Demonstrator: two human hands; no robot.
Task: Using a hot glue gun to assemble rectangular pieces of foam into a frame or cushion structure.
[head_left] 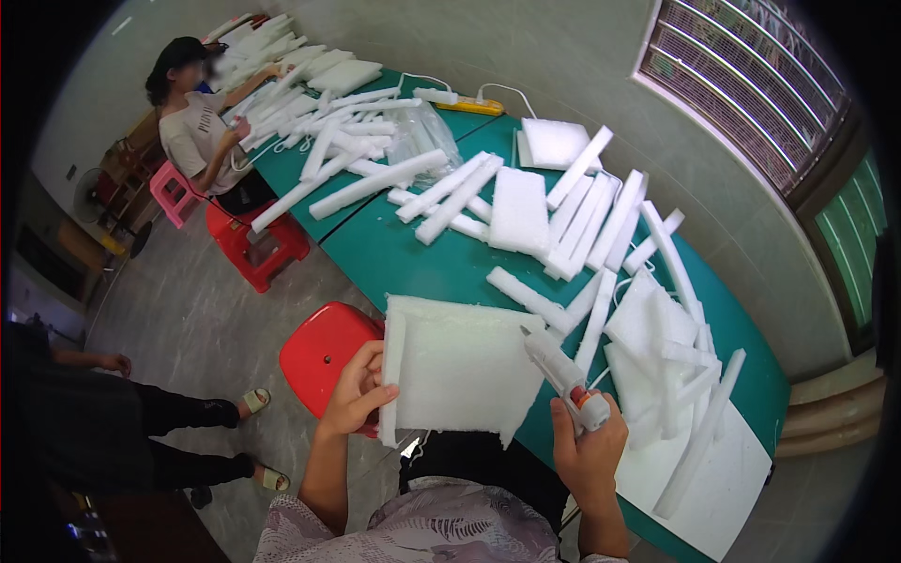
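The white foam panel [460, 371], with a raised foam border strip [395, 366] along its left side, is held up in front of the body at the near edge of the green table [422, 267]. The left hand [359, 392] pinches that left border, thumb on the near face and the other fingers curled behind. The right hand [593, 448] has its fingers wrapped around what appears to be a hot-glue gun [566, 371]; whether the trigger is pressed cannot be told. The nozzle points at the panel's far right corner; contact cannot be confirmed. Principal risk: if hot, the tip could melt or pit the foam should it dwell or press too hard. Secondary risk: the grip lies on the left side only, so pressure at the right could twist the panel or misalign an edge. The loose foam strips [595, 324] just beyond the gun could catch stray glue or be knocked. Burns are judged likelier if the left fingers shift toward the nozzle.
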